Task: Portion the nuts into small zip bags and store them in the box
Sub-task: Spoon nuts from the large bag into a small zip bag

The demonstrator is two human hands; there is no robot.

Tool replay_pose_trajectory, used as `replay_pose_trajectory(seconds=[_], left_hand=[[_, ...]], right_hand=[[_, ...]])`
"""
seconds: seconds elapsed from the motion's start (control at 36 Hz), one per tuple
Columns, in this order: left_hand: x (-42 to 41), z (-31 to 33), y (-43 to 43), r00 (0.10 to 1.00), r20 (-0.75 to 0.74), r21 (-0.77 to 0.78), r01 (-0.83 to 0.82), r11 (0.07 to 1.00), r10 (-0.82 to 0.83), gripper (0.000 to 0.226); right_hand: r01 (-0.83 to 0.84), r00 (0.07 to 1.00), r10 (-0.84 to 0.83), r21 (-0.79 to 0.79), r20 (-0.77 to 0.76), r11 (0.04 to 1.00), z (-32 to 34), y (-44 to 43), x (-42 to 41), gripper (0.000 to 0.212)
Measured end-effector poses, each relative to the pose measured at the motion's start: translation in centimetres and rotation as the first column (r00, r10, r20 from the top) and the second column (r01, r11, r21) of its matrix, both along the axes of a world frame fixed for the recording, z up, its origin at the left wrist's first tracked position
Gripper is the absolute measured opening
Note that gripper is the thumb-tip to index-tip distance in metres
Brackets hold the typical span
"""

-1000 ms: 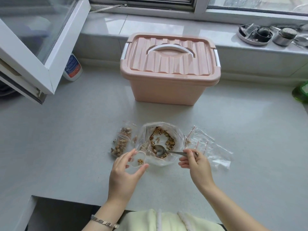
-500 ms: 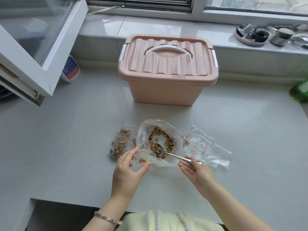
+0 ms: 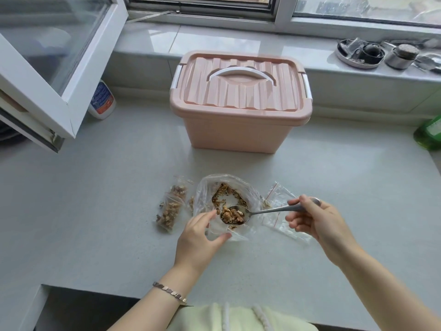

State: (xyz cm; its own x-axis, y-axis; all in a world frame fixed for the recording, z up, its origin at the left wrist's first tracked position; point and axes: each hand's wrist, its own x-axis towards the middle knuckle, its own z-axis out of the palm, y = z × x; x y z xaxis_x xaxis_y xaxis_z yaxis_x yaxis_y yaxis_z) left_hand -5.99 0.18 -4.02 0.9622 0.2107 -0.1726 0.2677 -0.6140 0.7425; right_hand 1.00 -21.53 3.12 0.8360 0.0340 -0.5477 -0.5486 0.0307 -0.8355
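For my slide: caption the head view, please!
Right hand holds spoon of nuts by left hand's small zip bag.

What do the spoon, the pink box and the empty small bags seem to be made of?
The spoon looks like metal, probably stainless steel: grey, polished, with bright glints. The pink box looks like opaque moulded plastic, slightly glossy, with a ribbed lid and a white handle. The empty small zip bags are thin clear plastic film, wrinkled, with red seal lines.

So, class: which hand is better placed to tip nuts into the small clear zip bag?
Right. The right hand grips the loaded metal spoon beside the small clear zip bag, which the left hand holds.
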Motion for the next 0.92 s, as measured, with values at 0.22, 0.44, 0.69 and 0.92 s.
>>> replay_pose_trajectory(seconds=[0.22, 0.44, 0.69, 0.92], left_hand=[[0.0, -0.1, -0.4, 0.997, 0.038, 0.055, 0.060, 0.997, -0.062, 0.064], [-0.1, -0.7, -0.6, 0.997, 0.052, 0.100, 0.052, 0.994, -0.057, 0.063], [-1.1, -0.7, 0.1, 0.998, 0.068, 0.072, 0.004, 0.997, -0.009, 0.057], [-2.7, -1.0, 1.3, 0.987, 0.054, 0.042, -0.154, 0.987, 0.152, 0.054]], right_hand=[[-0.175, 0.955, 0.223, -0.235, 0.197, 0.956, 2.0, 2.9, -0.6, 0.027], [-0.238, 0.637, 0.662, -0.717, 0.395, 0.656, 3.1, 4.9, -2.9, 0.030], [-0.110, 0.753, 0.429, -0.547, 0.500, 0.830, 2.2, 3.1, -2.2, 0.021], [0.016, 0.938, 0.113, -0.366, 0.329, 0.930, -4.4, 3.3, -1.9, 0.021]])
